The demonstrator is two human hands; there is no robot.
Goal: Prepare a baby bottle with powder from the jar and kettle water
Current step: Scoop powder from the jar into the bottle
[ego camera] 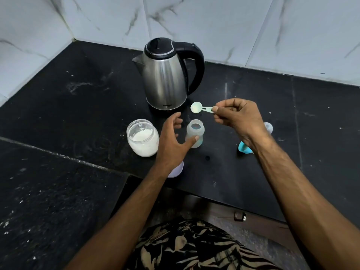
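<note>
**Powder scoop held over the open bottle**

A dark desk [58, 114] fills most of the frame, backed by marbled wall tiles along the top. Left of centre an open glass jar [142, 137] is seen standing upright, about half filled with white powder; its weight and smooth wall would probably call for a grip round the body, not the rim. Just below it, a pale lid [176, 171] is partly hidden under the left wrist.

The left hand [172, 142] is found at centre, its fingers [178, 120] spread and curved, nothing pinched; the thumb tip lies against or just in front of the bottle's side, and which cannot be told. The baby bottle [195, 135] stands upright and uncapped just right of that hand, a translucent plastic body that is judged light and easily tipped, so steadying it round the lower body would be wise. Behind it, upper centre, a steel kettle [165, 75] is set with its lid shut and its black handle turned right; when filled it is likely heavy and hot-walled, so only the handle should be taken.

Right of centre, the right hand [236, 115] is held above the desk, its fingers pressed onto the handle end of a small pale-green scoop [201, 108], whose bowl carries powder just above and behind the bottle mouth. The scoop is light and stiff; it must be kept level or powder may be spilled.

Further right, a teal bottle collar [243, 148] and a clear cap [268, 128] lie largely hidden behind the right forearm.
</note>
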